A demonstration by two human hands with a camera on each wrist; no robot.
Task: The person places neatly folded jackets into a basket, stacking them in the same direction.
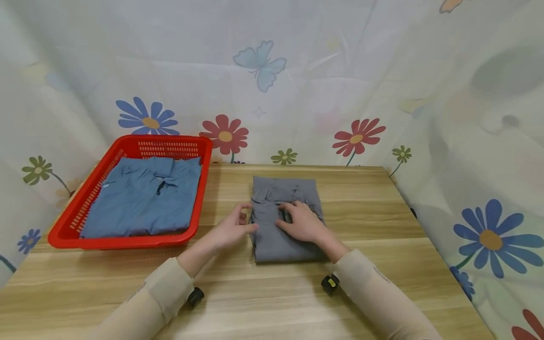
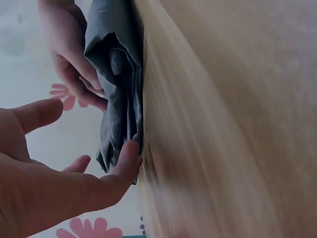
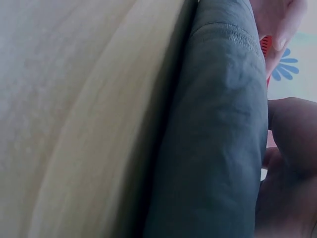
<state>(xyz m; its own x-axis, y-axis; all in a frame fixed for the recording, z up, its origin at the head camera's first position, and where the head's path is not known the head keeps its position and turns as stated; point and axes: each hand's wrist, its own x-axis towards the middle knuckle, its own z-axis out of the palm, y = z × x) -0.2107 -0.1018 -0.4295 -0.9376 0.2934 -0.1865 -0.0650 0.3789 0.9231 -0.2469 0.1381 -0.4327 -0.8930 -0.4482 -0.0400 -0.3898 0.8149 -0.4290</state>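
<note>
A folded dark grey garment (image 1: pixel 284 249) lies flat on the wooden table, several layers thick. My left hand (image 1: pixel 231 229) is at its left edge, thumb and fingers spread apart. In the left wrist view a left fingertip (image 2: pixel 130 151) comes right up to the open ends of the folds (image 2: pixel 119 64). On top of the cloth rests my right hand (image 1: pixel 302 223), its fingers loosely bent over the middle creases. The right wrist view shows the smooth rounded side of the grey garment (image 3: pixel 218 124), with a stitched seam near the far end.
To the left stands a red plastic basket (image 1: pixel 204 189) with a folded blue garment (image 1: pixel 144 203) inside. A white curtain (image 1: pixel 314 85) printed with flowers and butterflies hangs behind the table (image 1: pixel 263 302) and along its sides. Small black devices (image 1: pixel 196 297) sit at both wrists.
</note>
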